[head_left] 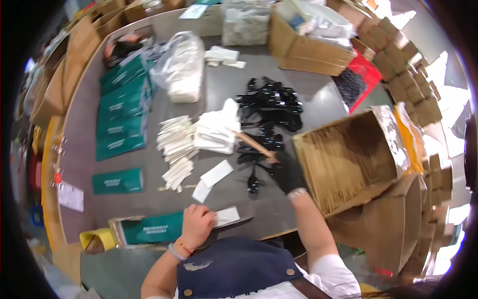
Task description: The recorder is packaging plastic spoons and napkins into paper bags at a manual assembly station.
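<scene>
My left hand [197, 225], bare with a bracelet at the wrist, is closed on the end of a flat green pouch [154, 228] at the table's near edge. A white paper packet [227, 217] sticks out to the right of its fingers. Above the table's middle right, my right hand [289, 172] in a black glove grips a slim brown stick [254, 144], which points up and left over the black spoons [271, 102]. A single black spoon [253, 183] lies just left of that hand. White folded napkins [216, 132] are stacked near the stick's far tip.
To the right stands an open carton [333, 169] of brown sticks. Narrow white packets [175, 144] lie left of the napkins, with green pouches [122, 112] farther left. A plastic bag of white items [185, 65] and another carton [313, 52] stand at the back.
</scene>
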Tool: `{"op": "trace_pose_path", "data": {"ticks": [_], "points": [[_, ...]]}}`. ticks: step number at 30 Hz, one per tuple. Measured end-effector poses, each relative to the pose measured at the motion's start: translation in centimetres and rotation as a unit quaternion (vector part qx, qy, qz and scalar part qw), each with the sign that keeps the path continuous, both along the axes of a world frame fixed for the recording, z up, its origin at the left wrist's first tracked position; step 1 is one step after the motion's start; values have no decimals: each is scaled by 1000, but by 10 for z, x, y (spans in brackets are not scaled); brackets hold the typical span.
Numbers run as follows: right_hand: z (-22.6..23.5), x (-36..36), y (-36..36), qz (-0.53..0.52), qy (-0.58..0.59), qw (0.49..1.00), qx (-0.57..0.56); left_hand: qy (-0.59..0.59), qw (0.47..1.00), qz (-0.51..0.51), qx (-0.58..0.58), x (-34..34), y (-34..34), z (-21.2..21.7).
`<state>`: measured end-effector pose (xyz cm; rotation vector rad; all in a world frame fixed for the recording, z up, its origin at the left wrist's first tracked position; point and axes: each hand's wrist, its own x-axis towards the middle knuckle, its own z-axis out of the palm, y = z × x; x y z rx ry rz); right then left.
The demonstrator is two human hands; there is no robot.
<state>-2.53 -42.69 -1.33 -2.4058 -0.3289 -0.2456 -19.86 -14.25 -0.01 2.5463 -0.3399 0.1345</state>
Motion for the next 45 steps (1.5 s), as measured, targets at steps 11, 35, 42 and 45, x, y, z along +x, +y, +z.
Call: {"op": "trace_pose_path", "data": {"ticks": [11, 35, 42, 45], "points": [[-3, 41, 27, 63, 8, 982, -180, -55, 998, -22, 26, -5, -7, -5], [30, -105, 35, 217, 179, 945, -168, 1, 999, 14, 32, -56, 25, 8], [22, -101, 19, 334, 75, 903, -260, 43, 997, 30, 48, -43, 51, 15], [17, -109, 49, 359, 79, 911, -188, 33, 999, 13, 17, -36, 44, 4]]}}
